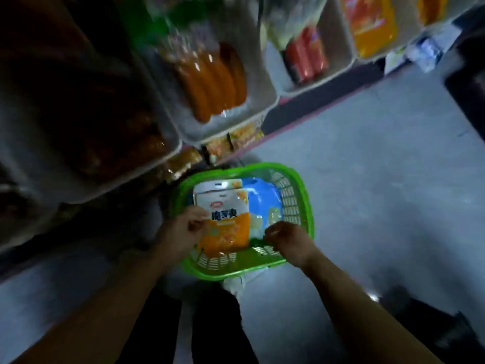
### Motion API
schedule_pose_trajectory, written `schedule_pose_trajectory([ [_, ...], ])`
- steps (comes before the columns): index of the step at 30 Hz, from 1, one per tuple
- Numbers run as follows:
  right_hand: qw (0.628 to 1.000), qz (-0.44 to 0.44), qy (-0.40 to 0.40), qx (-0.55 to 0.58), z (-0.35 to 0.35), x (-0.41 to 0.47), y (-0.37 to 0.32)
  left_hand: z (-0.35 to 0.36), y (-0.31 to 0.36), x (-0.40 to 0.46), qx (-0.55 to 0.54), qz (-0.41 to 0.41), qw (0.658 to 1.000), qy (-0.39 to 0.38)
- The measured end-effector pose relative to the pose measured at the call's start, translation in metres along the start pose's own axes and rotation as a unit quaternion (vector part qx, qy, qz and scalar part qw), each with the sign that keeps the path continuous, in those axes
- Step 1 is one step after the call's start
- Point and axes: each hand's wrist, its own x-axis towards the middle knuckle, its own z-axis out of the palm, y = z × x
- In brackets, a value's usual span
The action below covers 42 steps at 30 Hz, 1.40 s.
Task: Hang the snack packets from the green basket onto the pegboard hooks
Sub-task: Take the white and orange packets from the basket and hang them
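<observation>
Green basket (304, 195) on floor, packets inside. I pinch orange packet (225, 222) edge with left hand (183, 229) to lift it; right hand (287, 239) curled at blue packet (262, 198), grip unclear.

Both forearms enter from the bottom edge of the head view and are bare along their full visible length; no sleeve, cuff, watch, band or glove shows on either. The left hand (183, 229) is bare, with no ring discernible on the fingers in view. The right hand (287, 239) is likewise bare; its knuckles catch a small highlight, and the frame is too blurred to confirm finer detail. Below and between the arms, the legs (217, 324) are covered by dark, near-black trousers of plain fabric, no pattern or seam legible in the dim light. A pale patch, possibly footwear, shows near the trouser hem; its identity cannot be determined.
</observation>
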Motion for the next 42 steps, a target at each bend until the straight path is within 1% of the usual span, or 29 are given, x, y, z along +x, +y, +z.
schedule_pose_trajectory([
  [2,0.996,0.038,-0.022,-0.072,0.022,0.056,0.049,0.029,-0.053,0.042,-0.006,-0.082,0.996,-0.017],
  [3,0.995,0.049,-0.026,-0.082,0.032,0.081,0.068,0.042,-0.075,0.061,-0.011,-0.115,0.993,-0.019],
  [5,0.996,0.051,-0.022,-0.074,0.051,0.129,0.096,0.065,-0.109,0.093,-0.021,-0.138,0.99,-0.035],
  [7,0.998,0.033,0.002,-0.058,0.066,0.171,0.111,0.083,-0.133,0.121,-0.089,-0.131,0.986,-0.045],
  [9,0.999,0.0,0.041,0.019,0.08,0.205,0.112,0.096,-0.152,0.139,-0.142,-0.149,0.979,-0.005],
  [10,0.996,-0.015,0.056,0.068,0.085,0.218,0.11,0.1,-0.158,0.146,-0.139,-0.16,0.977,0.017],
  [11,0.991,-0.029,0.063,0.116,0.089,0.226,0.107,0.104,-0.164,0.151,-0.126,-0.165,0.978,0.022],
  [13,0.981,-0.034,0.058,0.185,0.094,0.232,0.108,0.111,-0.166,0.153,-0.112,-0.153,0.982,-0.003],
  [15,0.98,-0.011,0.029,0.197,0.094,0.225,0.116,0.118,-0.159,0.151,-0.11,-0.151,0.982,-0.034],
  [16,0.979,-0.003,0.024,0.202,0.093,0.219,0.123,0.12,-0.157,0.15,-0.114,-0.153,0.981,-0.024],
  [17,0.976,0.0,0.034,0.216,0.091,0.213,0.132,0.121,-0.156,0.151,-0.129,-0.157,0.979,0.005],
  [19,0.967,0.005,0.099,0.234,0.081,0.204,0.151,0.117,-0.154,0.156,-0.128,-0.181,0.971,0.085],
  [21,0.957,0.03,0.17,0.233,0.068,0.2,0.168,0.112,-0.152,0.162,-0.122,-0.207,0.961,0.136],
  [23,0.945,0.061,0.204,0.247,0.058,0.201,0.178,0.109,-0.149,0.168,-0.137,-0.222,0.951,0.166],
  [25,0.943,0.069,0.217,0.241,0.055,0.205,0.178,0.109,-0.144,0.169,-0.155,-0.212,0.949,0.176],
  [28,0.95,0.043,0.201,0.234,0.06,0.208,0.167,0.109,-0.138,0.163,-0.127,-0.193,0.957,0.175],
  [29,0.952,0.031,0.185,0.243,0.062,0.207,0.162,0.109,-0.135,0.161,-0.123,-0.187,0.962,0.157],
  [31,0.956,0.011,0.155,0.248,0.065,0.202,0.154,0.109,-0.127,0.154,-0.1,-0.172,0.976,0.089],
  [33,0.955,-0.003,0.145,0.258,0.064,0.192,0.145,0.108,-0.117,0.147,-0.11,-0.153,0.98,0.06],
  [36,0.943,-0.016,0.136,0.305,0.047,0.165,0.125,0.097,-0.091,0.126,-0.174,-0.154,0.969,0.084],
  [39,0.932,-0.04,0.131,0.334,0.02,0.122,0.09,0.072,-0.049,0.091,-0.247,-0.143,0.954,0.096],
  [42,0.925,-0.077,0.129,0.349,-0.014,0.059,0.036,0.039,0.009,0.038,-0.31,-0.095,0.937,0.133],
])
